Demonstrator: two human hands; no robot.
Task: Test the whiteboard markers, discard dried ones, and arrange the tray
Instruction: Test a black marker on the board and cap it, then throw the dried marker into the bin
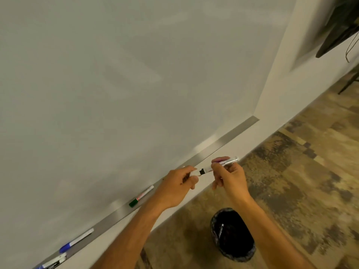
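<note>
Low in the frame, right of the middle, a black bin (233, 236) sits on the patchy brown floor (303, 171). One thrown-away marker (221, 230) lies inside it.

Just above the bin, near the middle of the frame, two bare hands meet. The right hand (229, 177) pinches the body of a marker (226, 163) between thumb and fingers. The left hand (174, 183) has its fingers curled round what looks like the cap (59, 172) at the dark tip end. I cannot tell if the cap is going on or coming off.

A marker like this is likely light, stiff and smooth. It may slip a little, so the best place to hold it is round the middle of the body, with the other hand on the cap.

Behind the hands, a long silver tray (219, 141) runs from the lower left up to the right along the bottom of the whiteboard (136, 74). A green-capped marker (140, 197) lies on it left of the hands. Farther down in the lower left lies a blue-capped marker (75, 240), and a few more markers (52, 264) sit at the bottom left corner.

Something dark (338, 26) hangs in the upper right corner, too blurry to name.
</note>
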